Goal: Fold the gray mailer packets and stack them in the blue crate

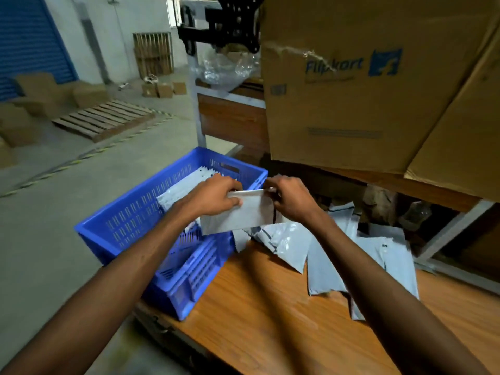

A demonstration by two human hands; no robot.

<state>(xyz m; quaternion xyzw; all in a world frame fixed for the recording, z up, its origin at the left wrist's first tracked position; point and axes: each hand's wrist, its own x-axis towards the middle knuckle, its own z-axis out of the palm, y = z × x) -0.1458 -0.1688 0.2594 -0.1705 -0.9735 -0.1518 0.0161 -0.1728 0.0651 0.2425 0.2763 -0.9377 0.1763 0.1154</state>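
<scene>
Blue crate (pixel 113 234), folded mailers (pixel 186 186) inside

A large cardboard box (pixel 351 85) overhangs the wooden table (pixel 259 320), closing off the space above its far side. Loose gray mailers (pixel 324 255) cover the table's right, while the blue crate (pixel 130 220) stands open-topped at its left edge, with bare wood nearest the camera.
</scene>
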